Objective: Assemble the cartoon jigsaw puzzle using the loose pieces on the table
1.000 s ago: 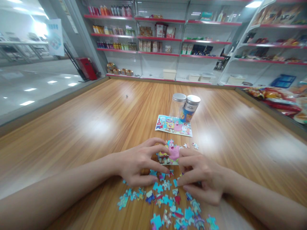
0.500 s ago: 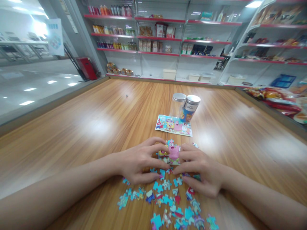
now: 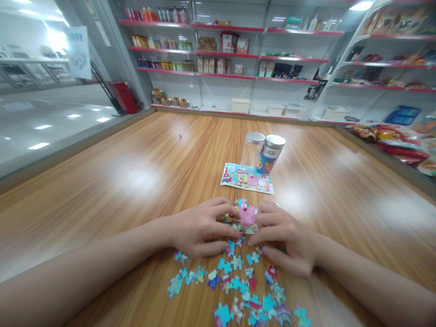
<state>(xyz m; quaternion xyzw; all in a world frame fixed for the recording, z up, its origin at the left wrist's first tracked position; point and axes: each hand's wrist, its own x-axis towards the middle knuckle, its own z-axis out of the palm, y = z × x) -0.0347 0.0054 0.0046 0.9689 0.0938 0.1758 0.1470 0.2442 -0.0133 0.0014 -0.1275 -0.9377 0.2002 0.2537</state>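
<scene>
A joined part of a jigsaw puzzle (image 3: 248,218) with a pink starfish figure lies on the table between my hands. My left hand (image 3: 202,227) is at its left side, fingers apart, fingertips on the yellow part and near the lower edge. From the other side my right hand (image 3: 286,234) touches the right edge with bent, separated fingers. Its thumb stays apart over the wood. Both hands cover parts of the joined section. Loose jigsaw pieces (image 3: 238,284), mostly light blue, are scattered nearer to me.
Beyond the puzzle lies a picture sheet (image 3: 247,179) with cartoon figures. Behind it stand a clear jar (image 3: 252,152) with a silver lid and a blue printed can (image 3: 269,156). Shelves (image 3: 226,55) of goods line the back. Snack bags (image 3: 395,143) are at the right.
My left thumb and fingers have shifted slightly, and my right hand has moved a little to the right. The joined section and the loose pieces look nearly the same.
</scene>
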